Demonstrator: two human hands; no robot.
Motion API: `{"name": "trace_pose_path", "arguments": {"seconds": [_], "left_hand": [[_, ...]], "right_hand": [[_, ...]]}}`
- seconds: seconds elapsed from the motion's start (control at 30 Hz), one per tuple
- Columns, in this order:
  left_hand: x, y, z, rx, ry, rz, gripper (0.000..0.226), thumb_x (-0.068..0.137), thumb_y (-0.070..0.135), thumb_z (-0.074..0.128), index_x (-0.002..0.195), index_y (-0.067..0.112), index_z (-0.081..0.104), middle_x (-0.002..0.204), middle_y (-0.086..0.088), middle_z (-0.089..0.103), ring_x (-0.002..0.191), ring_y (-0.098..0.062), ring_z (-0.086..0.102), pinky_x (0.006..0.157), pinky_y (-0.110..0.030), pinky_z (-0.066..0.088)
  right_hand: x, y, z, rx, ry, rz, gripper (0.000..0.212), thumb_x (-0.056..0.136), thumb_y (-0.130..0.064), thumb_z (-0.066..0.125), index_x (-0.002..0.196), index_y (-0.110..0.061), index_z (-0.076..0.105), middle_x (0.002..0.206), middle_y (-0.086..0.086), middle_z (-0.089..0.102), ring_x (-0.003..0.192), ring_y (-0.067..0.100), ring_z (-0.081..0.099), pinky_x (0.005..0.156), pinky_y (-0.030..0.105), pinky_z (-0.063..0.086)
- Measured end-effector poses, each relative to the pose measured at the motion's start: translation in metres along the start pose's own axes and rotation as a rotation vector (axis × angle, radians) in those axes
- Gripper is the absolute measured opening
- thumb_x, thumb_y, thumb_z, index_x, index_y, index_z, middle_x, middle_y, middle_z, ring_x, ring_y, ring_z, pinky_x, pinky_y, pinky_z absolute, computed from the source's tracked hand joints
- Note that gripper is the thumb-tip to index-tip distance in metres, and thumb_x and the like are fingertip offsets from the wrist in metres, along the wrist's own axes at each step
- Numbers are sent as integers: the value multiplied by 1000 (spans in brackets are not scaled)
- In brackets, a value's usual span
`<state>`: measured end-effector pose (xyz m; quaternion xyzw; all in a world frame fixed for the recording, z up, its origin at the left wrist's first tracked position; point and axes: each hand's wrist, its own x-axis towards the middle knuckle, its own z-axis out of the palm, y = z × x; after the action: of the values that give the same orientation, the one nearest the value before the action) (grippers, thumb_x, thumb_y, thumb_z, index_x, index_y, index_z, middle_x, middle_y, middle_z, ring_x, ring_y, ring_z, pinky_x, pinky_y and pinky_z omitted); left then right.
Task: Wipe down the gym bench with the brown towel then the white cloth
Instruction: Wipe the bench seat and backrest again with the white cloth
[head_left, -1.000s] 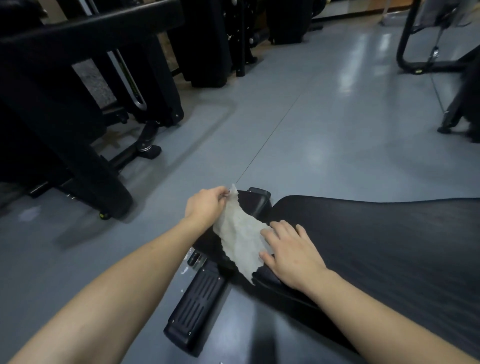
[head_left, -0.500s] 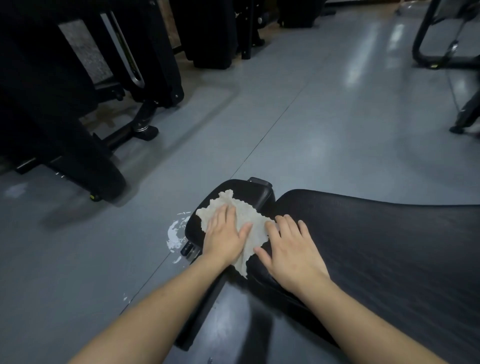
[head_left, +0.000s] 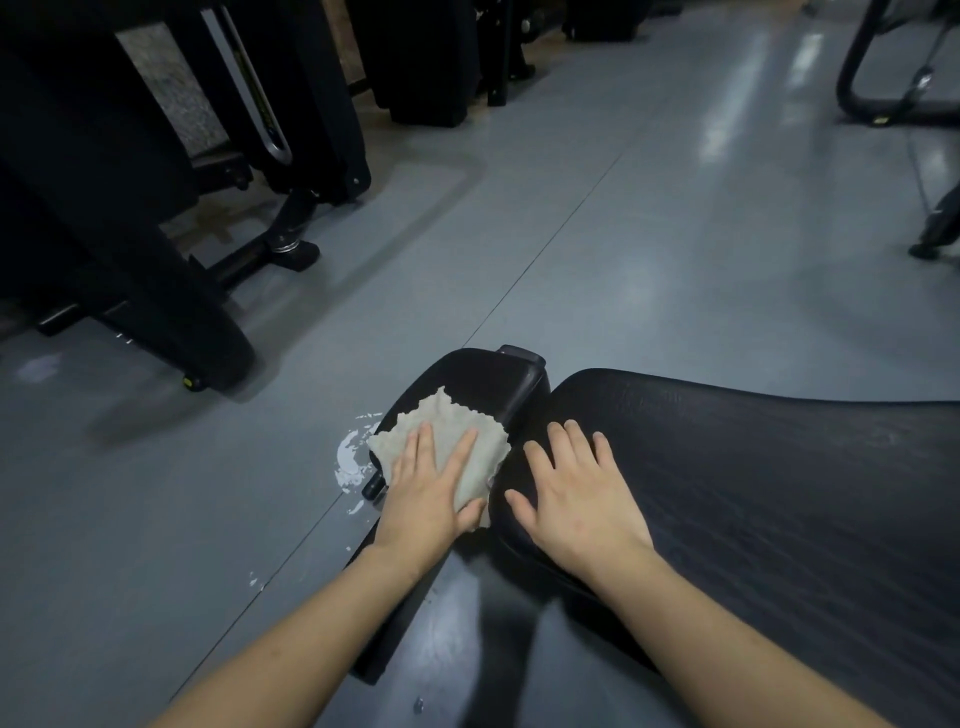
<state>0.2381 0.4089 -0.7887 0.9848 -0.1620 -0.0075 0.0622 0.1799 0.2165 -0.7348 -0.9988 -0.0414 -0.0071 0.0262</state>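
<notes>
The black gym bench has a small seat pad (head_left: 483, 384) at its left end and a long textured back pad (head_left: 753, 467) running off to the right. A white cloth (head_left: 447, 421) with a wavy edge lies spread on the seat pad. My left hand (head_left: 431, 488) presses flat on the cloth with straight fingers. Flat on the near end of the back pad lies my right hand (head_left: 576, 493), fingers spread, beside the cloth and not touching it. No brown towel is in view.
Grey floor (head_left: 623, 249) surrounds the bench, with white splatter marks (head_left: 350, 462) just left of the seat pad. A black machine frame and its foot (head_left: 208, 358) stand close at the left. More dark equipment stands at the back and far right (head_left: 935, 228).
My left hand went from pinching the cloth's raised corner to pressing it flat on the seat pad, then slid it slightly toward me. My right hand came off the cloth's edge.
</notes>
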Motion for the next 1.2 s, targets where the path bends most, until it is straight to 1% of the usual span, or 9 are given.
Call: {"name": "trace_pose_path", "arguments": {"seconds": [0.13, 0.27, 0.4, 0.5, 0.57, 0.67, 0.73, 0.87, 1.2], "left_hand": [[18, 10, -8, -15, -111, -17, 87, 93, 52, 55, 154, 48, -8, 165, -21, -5, 153, -37, -5, 122, -46, 9], [55, 25, -15, -39, -128, 97, 76, 100, 41, 48, 153, 52, -6, 167, -13, -9, 154, -31, -8, 125, -42, 8], [93, 41, -22, 4, -238, 186, 82, 100, 24, 50, 153, 53, -5, 165, -8, -22, 153, -26, -18, 125, -42, 3], [113, 46, -23, 22, -274, 221, 87, 96, 17, 54, 153, 54, 1, 165, -6, -24, 152, -25, -21, 125, -42, 2], [124, 47, -23, 13, -286, 243, 81, 96, 21, 56, 153, 54, 7, 165, -5, -23, 152, -25, -20, 124, -42, 1], [143, 50, -21, -4, -270, 275, 69, 96, 30, 58, 150, 53, 21, 167, -3, -12, 153, -25, -15, 122, -41, 2], [157, 53, -22, -12, -267, 299, 63, 91, 29, 60, 144, 50, 33, 164, -6, 7, 153, -27, -1, 123, -43, 8], [180, 59, -25, -11, -267, 299, 54, 84, 35, 63, 135, 43, 45, 138, -3, 38, 136, -24, 30, 117, -40, 20], [201, 59, -18, -88, -250, 168, 55, 78, 60, 62, 126, 34, 53, 119, 0, 51, 119, -28, 46, 106, -39, 30]], "right_hand": [[0, 0, 2, 2, 10, -7, 74, 91, -57, 19, 134, -8, 55, 145, 24, 47, 140, 42, 36, 114, 59, 30], [0, 1, 1, 9, 23, -17, 72, 91, -55, 22, 132, -6, 56, 144, 26, 48, 139, 44, 38, 113, 60, 31], [1, 1, 3, 0, 35, -25, 73, 91, -54, 21, 135, -7, 55, 146, 26, 47, 141, 43, 36, 115, 60, 29], [1, 1, 3, -11, 23, -26, 68, 93, -54, 29, 137, -7, 52, 148, 27, 44, 142, 43, 33, 116, 60, 27], [1, 1, 2, -12, 15, -23, 66, 94, -54, 36, 139, -7, 51, 149, 27, 42, 143, 44, 31, 116, 60, 25], [1, 1, 1, -12, 14, -19, 64, 94, -54, 40, 136, -7, 52, 148, 27, 43, 143, 44, 31, 116, 61, 26], [1, 1, 1, -6, 16, -17, 62, 93, -53, 41, 133, -7, 53, 147, 26, 44, 142, 44, 32, 115, 61, 27], [3, 2, 2, 12, 24, -11, 58, 92, -52, 43, 128, -8, 55, 143, 25, 46, 140, 43, 35, 114, 60, 29], [4, 2, 0, 46, 27, -1, 57, 88, -52, 40, 125, -12, 56, 142, 21, 47, 140, 40, 35, 114, 58, 30]]}}
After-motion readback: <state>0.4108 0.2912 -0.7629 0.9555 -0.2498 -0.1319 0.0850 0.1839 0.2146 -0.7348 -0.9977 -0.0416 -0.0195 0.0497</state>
